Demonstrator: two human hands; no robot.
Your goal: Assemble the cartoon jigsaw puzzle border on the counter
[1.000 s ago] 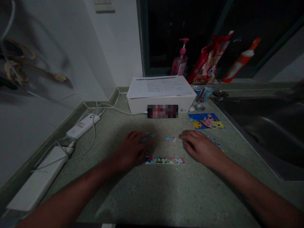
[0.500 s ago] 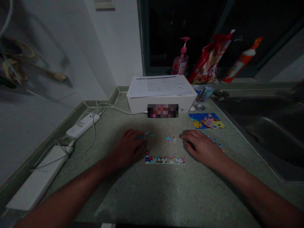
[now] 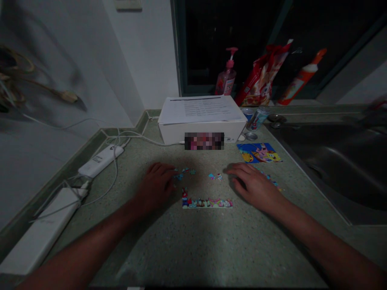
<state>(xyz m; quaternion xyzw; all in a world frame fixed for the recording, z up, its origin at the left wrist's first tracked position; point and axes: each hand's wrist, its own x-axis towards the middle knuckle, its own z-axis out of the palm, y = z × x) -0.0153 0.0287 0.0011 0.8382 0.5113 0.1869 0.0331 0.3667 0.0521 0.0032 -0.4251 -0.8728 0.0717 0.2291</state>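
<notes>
Green counter (image 3: 196, 245), L hand (image 3: 157, 180), R hand (image 3: 252, 183), puzzle strip (image 3: 208, 203) btwn (just 1)

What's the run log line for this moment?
Left hand: beside loose puzzle pieces | Right hand: beside more loose pieces | Joined puzzle strip: L-shaped, on counter

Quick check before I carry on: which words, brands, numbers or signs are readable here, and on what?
None can be read with certainty.
Paper sheet: printed lines, too small.
White box: small marks on its front, too small.
White device with cables: dark print, blurred.
Pump bottle, red bag, orange bottle, can: labels too dim or blurred.
Puzzle strip, picture card: no lettering distinguishable.
</notes>
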